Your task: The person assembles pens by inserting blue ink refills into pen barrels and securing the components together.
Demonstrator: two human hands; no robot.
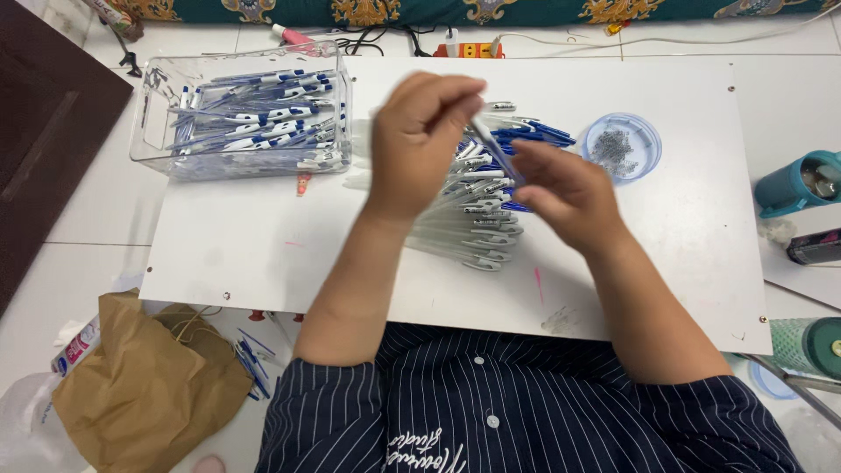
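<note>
pen [488, 143]: pinched in my left hand [420, 131], slanting down-right toward my right hand [561, 188]
right fingers: curled at its lower end (grip unclear)
pile [477, 215]: right underneath

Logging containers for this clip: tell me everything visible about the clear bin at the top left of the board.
The clear bin is a rectangular box of transparent plastic with a cut-out handle in its left wall. It stands upright and open on the far left corner of the white board, filled with white-and-blue pens lying roughly lengthwise. Neither hand touches it; the left hand is to its right.
</note>
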